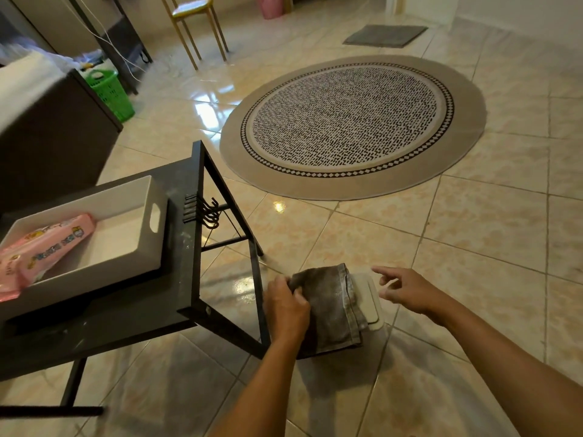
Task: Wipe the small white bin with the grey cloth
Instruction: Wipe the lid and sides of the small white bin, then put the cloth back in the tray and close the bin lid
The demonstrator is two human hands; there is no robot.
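Observation:
A folded grey cloth [329,307] lies draped over the lid of the small white bin [369,299], which stands on the tiled floor beside the black table's leg. Only the right strip of the bin's lid shows; the cloth hides the rest. My left hand [285,305] grips the cloth's left edge, fingers closed on it. To the right of the bin hovers my right hand [403,290], fingers spread and empty, a short way off the lid's right edge.
A black side table [186,279] stands at left, with hooks on its frame. It carries a white tray [132,247] holding a pink packet [44,247]. A round patterned rug [353,124] lies ahead. Farther off are a green basket [108,91], a stool [197,23] and a grey mat [385,35].

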